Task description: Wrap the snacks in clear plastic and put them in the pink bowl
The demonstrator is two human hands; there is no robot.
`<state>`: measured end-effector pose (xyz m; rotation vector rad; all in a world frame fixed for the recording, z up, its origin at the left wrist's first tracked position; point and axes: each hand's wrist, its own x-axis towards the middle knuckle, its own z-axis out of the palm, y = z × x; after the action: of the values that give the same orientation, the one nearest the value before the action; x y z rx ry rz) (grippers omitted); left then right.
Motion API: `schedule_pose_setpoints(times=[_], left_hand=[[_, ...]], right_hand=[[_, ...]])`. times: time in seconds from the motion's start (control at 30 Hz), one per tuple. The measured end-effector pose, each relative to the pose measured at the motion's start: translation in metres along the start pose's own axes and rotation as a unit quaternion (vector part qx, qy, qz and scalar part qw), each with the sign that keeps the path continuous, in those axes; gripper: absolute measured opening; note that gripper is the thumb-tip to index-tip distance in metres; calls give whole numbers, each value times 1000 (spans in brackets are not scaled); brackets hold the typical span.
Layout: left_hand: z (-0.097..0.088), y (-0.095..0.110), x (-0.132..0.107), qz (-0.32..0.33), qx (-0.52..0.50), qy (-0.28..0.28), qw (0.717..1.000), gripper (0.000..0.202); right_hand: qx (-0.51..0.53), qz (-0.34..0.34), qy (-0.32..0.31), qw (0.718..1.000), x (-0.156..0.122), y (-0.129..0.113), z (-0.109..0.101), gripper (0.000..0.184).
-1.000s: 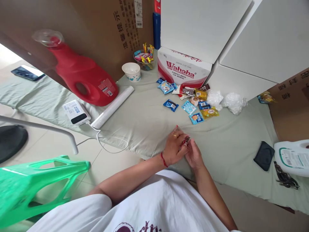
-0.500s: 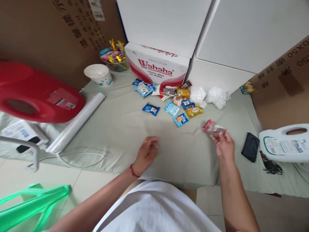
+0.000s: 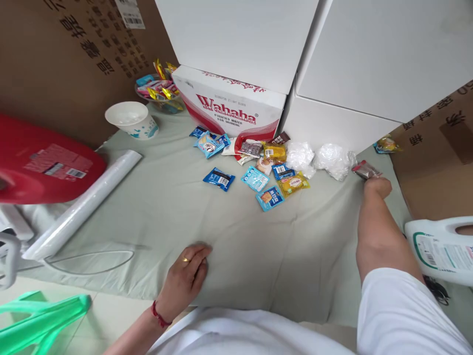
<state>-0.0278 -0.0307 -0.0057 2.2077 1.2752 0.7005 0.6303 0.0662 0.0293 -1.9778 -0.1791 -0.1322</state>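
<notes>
My right hand holds one packet out by the two crumpled bags; my left hand rests on the cloth.

My right hand (image 3: 377,186) is stretched far out and closed on the end of a single small red-and-clear packet (image 3: 364,169), which sits just beside the nearer of two crumpled white plastic bags (image 3: 334,160). My left hand (image 3: 186,273) lies palm down, fingers loosely open, gripping nothing, on the pale green cloth (image 3: 236,236) at its near edge. Between them lies a scatter of snack packets (image 3: 254,178), about a dozen; they overlap too much for an exact count. Behind those stands one Wahaha carton (image 3: 229,106), with one paper cup (image 3: 131,119) and one bowl of sweets (image 3: 157,91) to its left. One white roll (image 3: 83,202) lies beside one red jug (image 3: 40,167); one white jug (image 3: 441,249) lies at the right.
</notes>
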Motion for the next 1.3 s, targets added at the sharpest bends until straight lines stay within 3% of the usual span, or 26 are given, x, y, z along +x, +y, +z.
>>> schedule_pose_setpoints(times=[0.07,0.17,0.3,0.37,0.47,0.5,0.53,0.6,0.67,0.7,0.77,0.83,0.93,1.03,1.1,1.17,1.23,1.3], left_hand=[[1,0,1,10,-2,5,1000,28],[-1,2,1,18,-10,14,1000,28],[-3,5,3,56,-10,17,998,25],[-3,6,4,71,-10,16,997,23],[-3,6,4,76,-22,17,997,23],[-4,5,3,73,-31,17,997,23],[-5,5,1,68,-44,14,997,23],[-8,3,-2,50,-83,7,995,23],[-12,4,-3,14,-132,0,991,21],[-14,7,-3,-11,-158,-1,987,20],[-14,17,5,-70,-223,-12,972,18],[-9,32,20,-126,-307,-32,943,18],[10,54,52,-177,-406,-12,896,26],[32,62,77,-218,-488,-25,845,35],[40,59,83,-262,-540,-34,799,39],[42,54,81,-289,-569,-13,770,42],[38,49,77,-290,-574,14,765,41],[31,46,72,-265,-555,25,788,36]], right_hand=[[-58,-3,25,998,-7,-3,-4,43],[-92,-69,32,993,-29,-11,-13,29],[-83,-220,-95,967,-84,-31,-9,9],[-98,-327,-211,916,-117,-44,2,13],[-184,-473,-361,782,-156,-64,22,23],[-207,-487,-380,759,-165,-70,27,20],[-209,-479,-382,763,-171,-75,31,17],[-134,-411,-359,827,-182,-82,30,16],[22,-277,-337,900,-198,-84,17,20],[105,-194,-341,914,-210,-82,7,24],[224,-33,-382,896,-248,-73,-20,36],[254,64,-435,862,-299,-59,-50,42],[199,88,-487,846,-379,-36,-89,36],[162,66,-516,839,-428,-19,-113,33],[186,93,-491,846,-437,-12,-120,32],[220,151,-472,840,-431,-9,-123,34],[241,211,-485,814,-419,-9,-125,37],[250,243,-503,791,-408,-11,-126,41]])
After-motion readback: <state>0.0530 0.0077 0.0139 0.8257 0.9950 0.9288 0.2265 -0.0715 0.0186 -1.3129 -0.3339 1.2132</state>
